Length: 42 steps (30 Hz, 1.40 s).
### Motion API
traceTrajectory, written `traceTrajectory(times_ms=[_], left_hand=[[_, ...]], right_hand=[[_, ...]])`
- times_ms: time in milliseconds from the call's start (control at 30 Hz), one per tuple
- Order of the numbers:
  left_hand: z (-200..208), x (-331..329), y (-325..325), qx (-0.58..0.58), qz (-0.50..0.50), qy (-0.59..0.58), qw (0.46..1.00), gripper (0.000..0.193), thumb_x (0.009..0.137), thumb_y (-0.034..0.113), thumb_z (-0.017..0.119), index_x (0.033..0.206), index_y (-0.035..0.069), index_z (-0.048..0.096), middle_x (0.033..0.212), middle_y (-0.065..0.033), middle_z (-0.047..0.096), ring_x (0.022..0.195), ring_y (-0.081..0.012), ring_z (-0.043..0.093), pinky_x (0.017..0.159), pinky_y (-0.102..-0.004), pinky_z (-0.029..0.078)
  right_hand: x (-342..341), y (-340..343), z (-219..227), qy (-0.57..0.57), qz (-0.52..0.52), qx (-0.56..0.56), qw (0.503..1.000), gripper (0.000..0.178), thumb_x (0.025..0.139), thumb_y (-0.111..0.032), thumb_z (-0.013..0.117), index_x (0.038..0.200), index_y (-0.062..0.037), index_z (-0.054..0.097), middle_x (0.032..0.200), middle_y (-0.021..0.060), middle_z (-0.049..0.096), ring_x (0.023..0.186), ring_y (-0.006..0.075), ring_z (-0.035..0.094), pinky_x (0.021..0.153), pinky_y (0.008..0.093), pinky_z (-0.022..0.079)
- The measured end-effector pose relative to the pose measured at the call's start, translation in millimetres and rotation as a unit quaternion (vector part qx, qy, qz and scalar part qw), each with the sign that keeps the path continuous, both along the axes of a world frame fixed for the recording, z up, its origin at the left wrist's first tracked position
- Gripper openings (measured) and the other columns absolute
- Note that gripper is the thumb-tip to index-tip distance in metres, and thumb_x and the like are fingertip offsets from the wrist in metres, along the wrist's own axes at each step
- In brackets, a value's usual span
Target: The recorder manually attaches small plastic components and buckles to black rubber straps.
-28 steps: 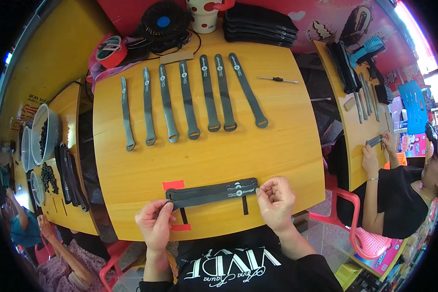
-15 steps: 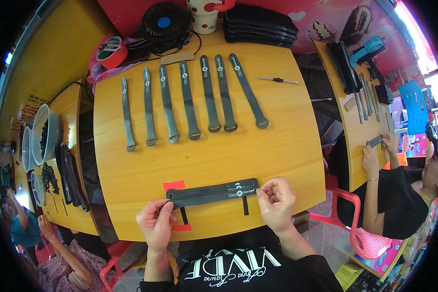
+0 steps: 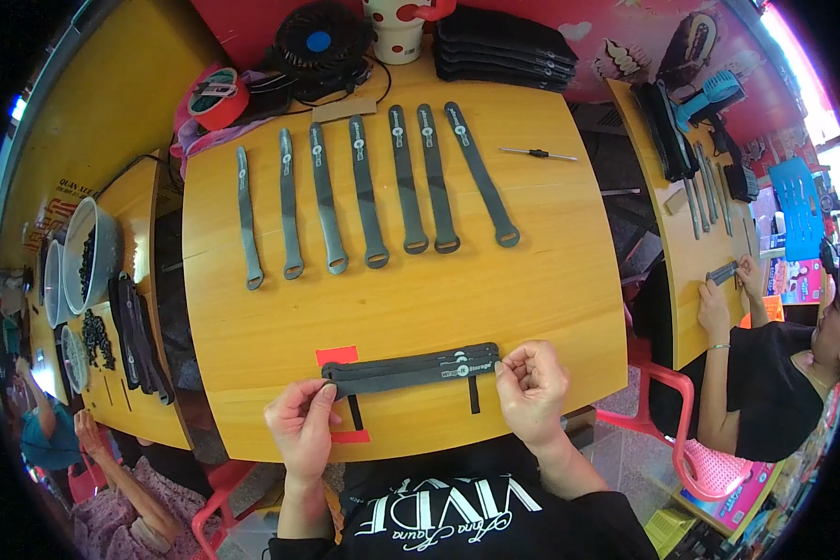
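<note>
A small stack of dark grey fabric straps (image 3: 401, 371) with white printing lies crosswise near the front edge of the table. My left hand (image 3: 303, 420) pinches the left end of the top strap between thumb and forefinger. At its right end my right hand (image 3: 534, 390) pinches the same strap. Two narrow black strips (image 3: 474, 394) stick out from under the stack towards me. Red tape (image 3: 336, 356) shows just behind its left end, and another red piece (image 3: 350, 436) is nearer the table edge.
Several single slotted straps (image 3: 361, 191) lie spread in a row across the table (image 3: 252, 355). A small screwdriver-like tool (image 3: 538, 153) rests to their right. Behind stand a black fan (image 3: 319, 41), a red tape roll (image 3: 217, 101) and stacked black straps (image 3: 502, 49). Co-workers (image 3: 770, 387) sit at both side tables.
The top strap has shifted slightly, and its printing now covers more of the print on the strap beneath. Both hands keep their pinch at the ends. The view has shifted a little.
</note>
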State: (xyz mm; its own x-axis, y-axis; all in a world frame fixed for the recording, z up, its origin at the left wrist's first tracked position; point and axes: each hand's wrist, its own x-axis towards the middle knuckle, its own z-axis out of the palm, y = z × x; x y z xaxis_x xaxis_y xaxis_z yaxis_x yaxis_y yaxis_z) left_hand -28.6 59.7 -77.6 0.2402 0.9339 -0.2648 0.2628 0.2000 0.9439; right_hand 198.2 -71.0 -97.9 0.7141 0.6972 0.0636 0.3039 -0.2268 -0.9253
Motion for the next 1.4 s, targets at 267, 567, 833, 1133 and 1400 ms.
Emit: traceTrajectory(times_ms=[267,567,833,1133,1400], left_hand=[[-1.6,1.7,0.7,0.012,-0.005,0.011,1.0,0.004,0.089,-0.002,0.065,0.089,-0.006,0.067,0.072,-0.0039,0.064,0.055,-0.0058,0.055,0.049,-0.0193,0.045],[-4.1,0.5,0.6,0.012,-0.003,-0.003,1.0,0.005,0.089,-0.002,0.065,0.09,-0.006,0.067,0.073,-0.0038,0.064,0.056,-0.0054,0.054,0.049,-0.0196,0.046],[-4.6,0.5,0.6,0.01,0.002,-0.001,1.0,0.004,0.089,-0.002,0.065,0.089,-0.006,0.067,0.072,-0.0033,0.063,0.055,-0.0055,0.054,0.048,-0.0194,0.044],[-4.4,0.8,0.7,0.013,0.001,0.001,1.0,0.004,0.089,-0.003,0.065,0.089,-0.006,0.067,0.072,-0.0036,0.064,0.054,-0.0056,0.054,0.048,-0.0196,0.044],[-3.7,0.5,0.5,0.009,0.001,-0.003,1.0,0.004,0.089,-0.002,0.065,0.089,-0.006,0.067,0.072,-0.0036,0.064,0.054,-0.0054,0.054,0.048,-0.0195,0.044]], right_hand=[[-0.7,1.5,2.4,0.0,-0.014,-0.015,1.0,0.02,0.078,0.011,0.065,0.085,-0.002,0.053,0.068,0.0025,0.058,0.054,0.0065,0.056,0.048,0.0212,0.043],[-2.1,4.4,4.3,-0.012,-0.014,-0.011,1.0,0.019,0.079,0.012,0.064,0.084,-0.0015,0.052,0.069,-0.0002,0.057,0.055,0.0008,0.051,0.047,0.0162,0.037],[-1.7,4.7,3.2,-0.022,-0.012,-0.01,1.0,0.02,0.078,0.012,0.065,0.084,-0.0021,0.052,0.068,-0.0006,0.057,0.054,0.0009,0.051,0.046,0.0169,0.037],[-2.4,8.0,5.5,-0.021,-0.02,-0.013,1.0,0.021,0.077,0.013,0.064,0.083,-0.0025,0.052,0.068,-0.0005,0.055,0.053,0.001,0.05,0.045,0.017,0.037],[-1.3,7.6,8.4,-0.015,-0.012,-0.021,1.0,0.021,0.077,0.013,0.064,0.083,-0.0025,0.052,0.067,-0.0004,0.055,0.053,0.001,0.05,0.045,0.0175,0.037]])
